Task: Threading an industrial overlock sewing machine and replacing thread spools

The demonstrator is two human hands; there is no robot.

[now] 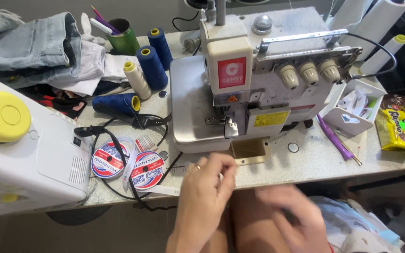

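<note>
Ribbon spools (128,165), round, red and blue, were seen lower left; a yellow snack packet (401,130) far right. The left hand (206,191) was pinched on something small, unidentifiable; the right hand's (290,216) grip was blurred.

Bare forearms; ring on left hand (206,187)

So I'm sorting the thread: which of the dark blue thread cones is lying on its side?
The blue cone nearest the front, its yellow core end facing right. The other two blue cones stand upright behind it.
</note>
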